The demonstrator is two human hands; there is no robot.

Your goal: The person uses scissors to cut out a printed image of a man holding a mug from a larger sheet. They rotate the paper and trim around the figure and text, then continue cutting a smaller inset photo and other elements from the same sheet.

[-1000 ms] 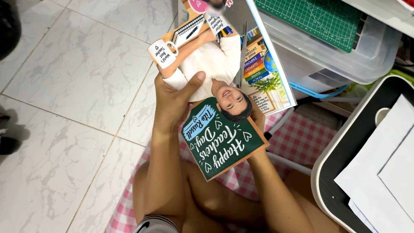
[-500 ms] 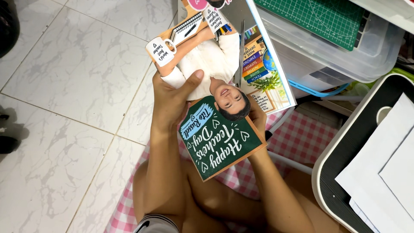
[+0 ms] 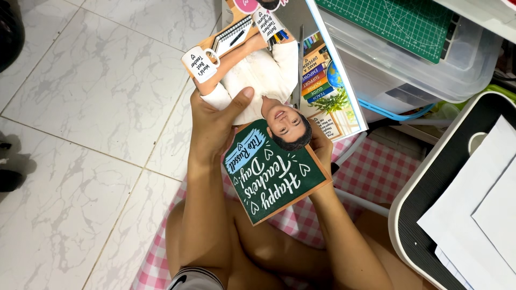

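Note:
My left hand (image 3: 212, 126) grips a large colour print (image 3: 258, 75) from its left edge, thumb pressed on the front. The print shows a figure in a white shirt, a mug, a notebook, stacked books and a green chalkboard panel (image 3: 274, 177) with an orange border. My right hand (image 3: 322, 145) is mostly hidden behind the print's right side; only a few fingers show. A thin grey scissor blade (image 3: 299, 64) runs upright along the figure's edge, between the figure and the book stack. The scissor handles are hidden.
A clear plastic bin (image 3: 408, 70) with a green cutting mat (image 3: 392, 19) on top stands at upper right. A black-and-white tray (image 3: 430, 182) holding white sheets (image 3: 478, 215) sits at right. Pink checked cloth (image 3: 371, 172) covers my lap; marble tiles (image 3: 80, 107) lie to the left.
The print and both hands shifted slightly up and to the left a second ago; over the last half second nothing has visibly moved.

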